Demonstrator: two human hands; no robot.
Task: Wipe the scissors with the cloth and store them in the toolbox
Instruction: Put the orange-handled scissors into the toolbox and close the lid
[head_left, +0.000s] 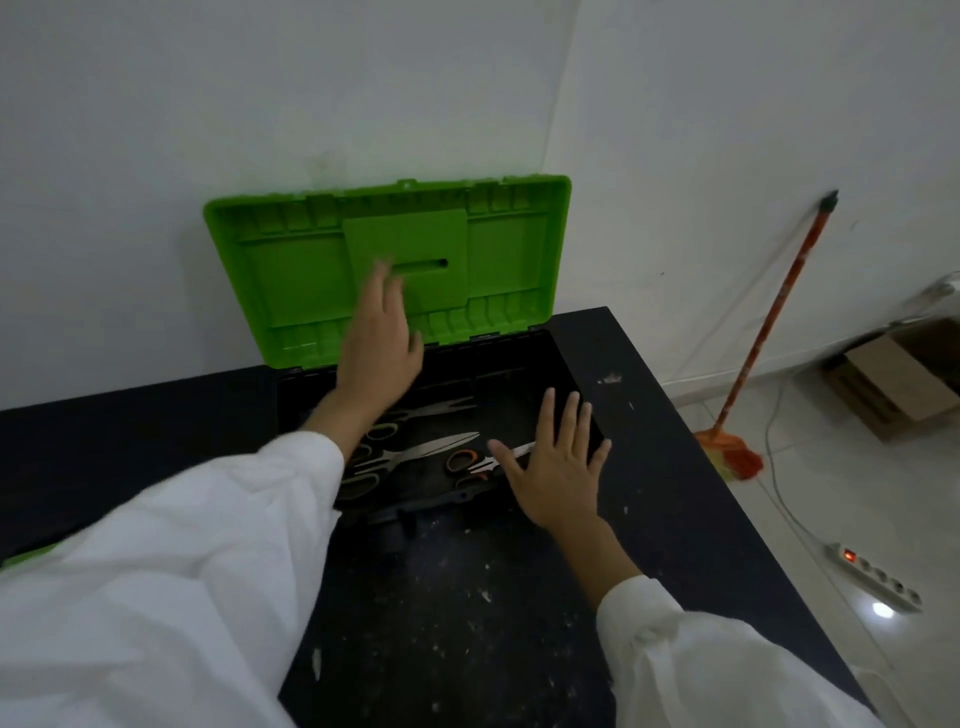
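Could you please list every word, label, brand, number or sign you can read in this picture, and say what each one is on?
None can be read.
The open green toolbox lid shows only moulded ribs, no legible lettering.
The scissors in the toolbox show no readable marking.
The power strip on the floor shows only a lit red switch.

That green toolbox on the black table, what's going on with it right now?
A person in white sleeves stands over the open toolbox. Its green lid is propped up against the wall. Several scissors already lie inside. The left hand reaches toward the lid, empty. The right hand hovers open over the box's front right edge. No cloth is visible.
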